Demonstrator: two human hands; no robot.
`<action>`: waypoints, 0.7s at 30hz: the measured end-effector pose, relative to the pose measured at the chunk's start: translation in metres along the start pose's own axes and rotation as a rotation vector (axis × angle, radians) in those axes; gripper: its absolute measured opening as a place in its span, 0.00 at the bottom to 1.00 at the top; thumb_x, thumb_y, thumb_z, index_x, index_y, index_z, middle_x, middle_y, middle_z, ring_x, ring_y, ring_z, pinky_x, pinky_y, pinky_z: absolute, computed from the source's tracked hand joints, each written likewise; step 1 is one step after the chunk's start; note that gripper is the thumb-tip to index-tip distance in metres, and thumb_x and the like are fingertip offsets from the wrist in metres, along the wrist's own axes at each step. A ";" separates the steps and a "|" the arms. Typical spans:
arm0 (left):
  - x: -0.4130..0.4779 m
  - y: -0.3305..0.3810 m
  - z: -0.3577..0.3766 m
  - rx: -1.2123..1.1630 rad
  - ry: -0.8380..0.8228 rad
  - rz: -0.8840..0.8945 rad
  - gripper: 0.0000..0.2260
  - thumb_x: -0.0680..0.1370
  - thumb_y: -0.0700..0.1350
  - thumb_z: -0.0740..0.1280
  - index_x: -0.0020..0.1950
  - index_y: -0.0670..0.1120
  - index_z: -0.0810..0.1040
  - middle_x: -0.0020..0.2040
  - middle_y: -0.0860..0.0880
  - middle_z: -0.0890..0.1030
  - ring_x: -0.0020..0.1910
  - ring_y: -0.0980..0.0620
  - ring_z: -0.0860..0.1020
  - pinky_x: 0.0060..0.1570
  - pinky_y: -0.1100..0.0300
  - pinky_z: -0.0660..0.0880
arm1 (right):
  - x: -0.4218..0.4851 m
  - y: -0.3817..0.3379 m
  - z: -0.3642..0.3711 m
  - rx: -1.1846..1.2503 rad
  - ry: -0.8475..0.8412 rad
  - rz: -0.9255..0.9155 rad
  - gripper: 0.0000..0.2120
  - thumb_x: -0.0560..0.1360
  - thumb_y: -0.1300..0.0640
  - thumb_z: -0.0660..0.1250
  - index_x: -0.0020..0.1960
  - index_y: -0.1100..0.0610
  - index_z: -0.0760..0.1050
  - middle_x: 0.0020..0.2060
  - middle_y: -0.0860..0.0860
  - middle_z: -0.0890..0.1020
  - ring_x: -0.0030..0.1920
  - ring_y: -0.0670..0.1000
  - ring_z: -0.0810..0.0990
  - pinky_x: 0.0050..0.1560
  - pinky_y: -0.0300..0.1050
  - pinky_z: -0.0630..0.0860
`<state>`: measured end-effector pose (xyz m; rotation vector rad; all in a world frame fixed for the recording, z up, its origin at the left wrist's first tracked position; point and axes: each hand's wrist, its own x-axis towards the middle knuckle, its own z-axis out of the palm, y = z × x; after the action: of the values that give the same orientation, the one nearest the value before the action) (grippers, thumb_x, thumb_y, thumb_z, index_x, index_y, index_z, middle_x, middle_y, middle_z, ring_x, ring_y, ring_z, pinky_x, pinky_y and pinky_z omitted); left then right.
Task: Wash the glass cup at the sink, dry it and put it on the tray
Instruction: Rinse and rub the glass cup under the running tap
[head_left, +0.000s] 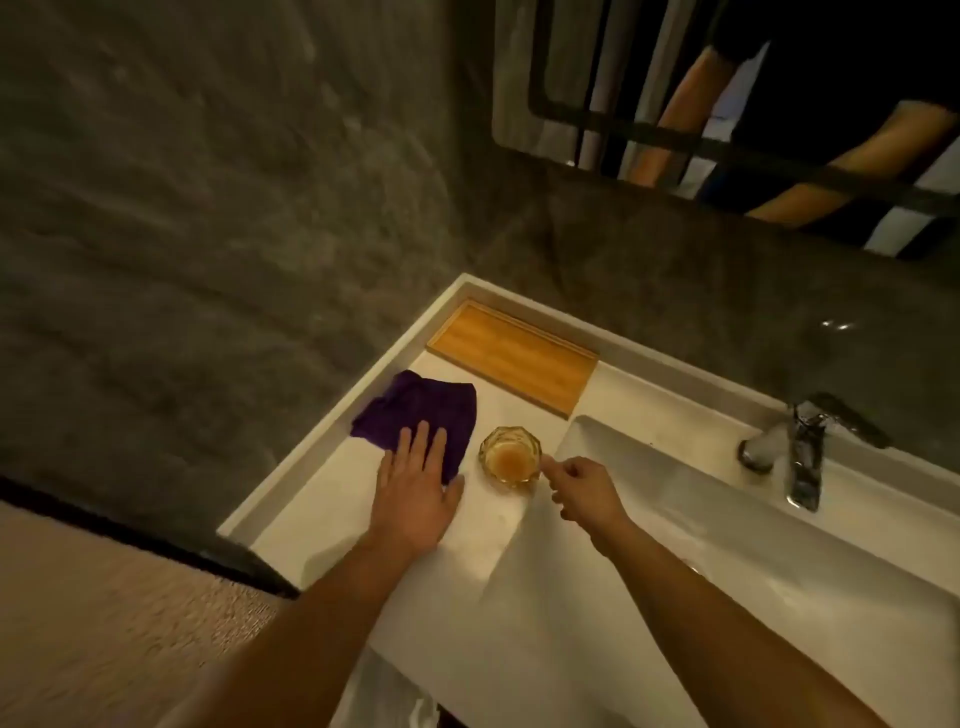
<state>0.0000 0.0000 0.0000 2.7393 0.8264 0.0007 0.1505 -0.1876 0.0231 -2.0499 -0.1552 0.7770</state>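
Curled fingers (558, 470) of the right hand (584, 491) touch the rim of a faceted amber glass cup (510, 455), not yet gripping it. The left hand (415, 491) lies flat and open across a purple cloth (410, 415). The cup stands on the white surface (332, 499), left of the sink (675, 467), near the wooden tray (511, 356); probably heavy, fragile and slippery when wet, it is best held around its walls.

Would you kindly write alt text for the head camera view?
A glass cup holding brownish residue stands on a white counter; the right hand touches its rim, the left hand lies flat, fingers on a purple cloth. A wooden tray sits behind.
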 end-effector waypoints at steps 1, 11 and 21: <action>0.008 -0.003 0.002 0.018 -0.024 0.005 0.32 0.82 0.62 0.50 0.83 0.50 0.52 0.84 0.45 0.53 0.82 0.42 0.50 0.79 0.43 0.53 | 0.005 -0.003 0.006 0.031 0.004 0.041 0.27 0.78 0.40 0.70 0.52 0.67 0.80 0.42 0.58 0.82 0.42 0.57 0.81 0.44 0.54 0.80; 0.025 -0.017 0.030 0.077 -0.052 0.077 0.32 0.81 0.63 0.50 0.83 0.51 0.51 0.83 0.42 0.56 0.82 0.41 0.52 0.77 0.39 0.53 | 0.013 0.012 0.024 0.297 0.029 0.173 0.17 0.81 0.48 0.70 0.51 0.64 0.83 0.49 0.62 0.88 0.51 0.60 0.88 0.50 0.53 0.86; 0.032 0.003 0.010 -0.007 -0.130 -0.024 0.32 0.80 0.57 0.61 0.82 0.50 0.56 0.83 0.43 0.55 0.82 0.42 0.50 0.77 0.39 0.51 | -0.015 0.051 -0.005 0.804 0.021 0.217 0.12 0.80 0.62 0.71 0.54 0.73 0.83 0.48 0.66 0.84 0.51 0.61 0.84 0.51 0.49 0.87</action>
<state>0.0291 0.0127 -0.0115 2.6892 0.8213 -0.1771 0.1320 -0.2262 -0.0085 -1.3145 0.3503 0.7822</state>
